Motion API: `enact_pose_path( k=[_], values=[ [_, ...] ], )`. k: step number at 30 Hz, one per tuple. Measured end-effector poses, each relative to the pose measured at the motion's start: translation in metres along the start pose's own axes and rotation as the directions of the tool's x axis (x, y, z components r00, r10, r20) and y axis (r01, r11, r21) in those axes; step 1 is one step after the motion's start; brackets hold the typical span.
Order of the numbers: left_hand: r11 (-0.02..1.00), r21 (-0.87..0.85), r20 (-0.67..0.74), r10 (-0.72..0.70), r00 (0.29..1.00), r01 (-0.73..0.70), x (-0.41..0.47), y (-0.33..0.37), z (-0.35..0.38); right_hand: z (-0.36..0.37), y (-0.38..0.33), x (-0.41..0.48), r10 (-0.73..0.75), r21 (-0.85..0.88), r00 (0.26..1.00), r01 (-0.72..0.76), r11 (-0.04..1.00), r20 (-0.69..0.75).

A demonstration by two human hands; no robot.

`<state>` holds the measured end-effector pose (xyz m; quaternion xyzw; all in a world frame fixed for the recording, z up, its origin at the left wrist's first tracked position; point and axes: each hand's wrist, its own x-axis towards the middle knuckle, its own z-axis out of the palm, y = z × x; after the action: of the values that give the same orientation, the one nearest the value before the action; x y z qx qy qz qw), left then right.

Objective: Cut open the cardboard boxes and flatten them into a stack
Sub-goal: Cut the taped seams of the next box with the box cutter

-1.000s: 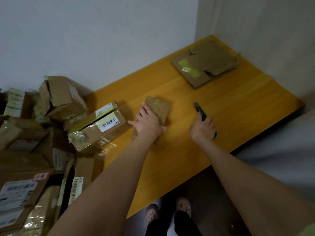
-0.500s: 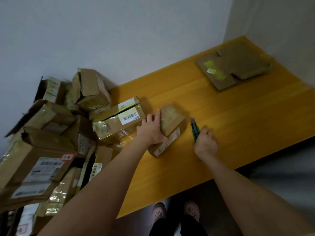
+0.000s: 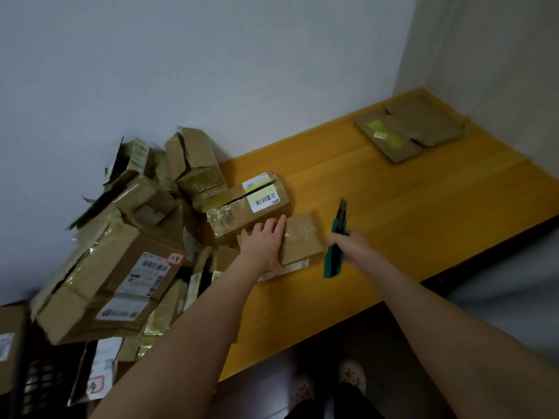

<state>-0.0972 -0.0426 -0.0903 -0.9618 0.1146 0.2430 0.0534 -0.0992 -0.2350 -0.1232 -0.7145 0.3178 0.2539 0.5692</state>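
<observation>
head | left hand flat on taped cardboard box | right hand grips green plastic cutter

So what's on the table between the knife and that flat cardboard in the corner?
Nothing; the head view shows only bare tabletop between knife and flat cardboard.

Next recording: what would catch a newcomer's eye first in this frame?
The jumbled heap of taped cardboard boxes spilling over the left end of the yellow table dominates. Next comes the green utility knife, held in the right hand with its blade end pointing away, just right of the small box that the left hand presses down on. A stack of flattened cardboard lies in the far right corner.
</observation>
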Motion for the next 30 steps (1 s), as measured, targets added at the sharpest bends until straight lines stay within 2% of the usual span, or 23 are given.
enact_pose_path(
  k=[3, 6, 10, 15, 18, 24, 30],
  values=[
    [0.998, -0.043, -0.012, -0.053, 0.999, 0.053, -0.004, 0.004, 0.004, 0.016, -0.003, -0.016, -0.059, -0.094, 0.998, 0.058, 0.994, -0.008],
    [0.991, -0.104, -0.049, -0.085, 0.995, 0.08, -0.006, 0.01, 0.007, 0.024, -0.005, -0.026, -0.071, -0.063, 0.996, 0.068, 0.996, -0.047],
    [0.995, -0.097, -0.132, -0.051, 0.99, 0.038, -0.005, 0.012, 0.008, 0.016, -0.006, -0.031, -0.059, -0.004, 0.99, 0.059, 0.998, -0.131],
    [0.997, -0.066, -0.173, 0.037, 0.984, -0.049, 0.003, 0.004, 0.002, -0.001, -0.005, -0.028, -0.231, -0.153, 0.954, 0.203, 0.967, -0.192],
    [0.996, -0.094, -0.134, -0.004, 0.991, -0.009, 0.004, 0.002, 0.008, -0.011, 0.003, -0.029, -0.327, -0.302, 0.93, 0.268, 0.915, -0.165],
    [0.993, -0.116, -0.077, -0.034, 0.996, 0.025, 0.006, 0.003, 0.002, -0.023, 0.016, -0.035, -0.405, -0.577, 0.913, 0.309, 0.756, -0.041],
    [0.991, -0.126, -0.051, -0.051, 0.997, 0.044, 0.005, 0.006, -0.002, -0.031, 0.016, -0.037, -0.435, -0.663, 0.898, 0.364, 0.654, 0.064]
  ],
)
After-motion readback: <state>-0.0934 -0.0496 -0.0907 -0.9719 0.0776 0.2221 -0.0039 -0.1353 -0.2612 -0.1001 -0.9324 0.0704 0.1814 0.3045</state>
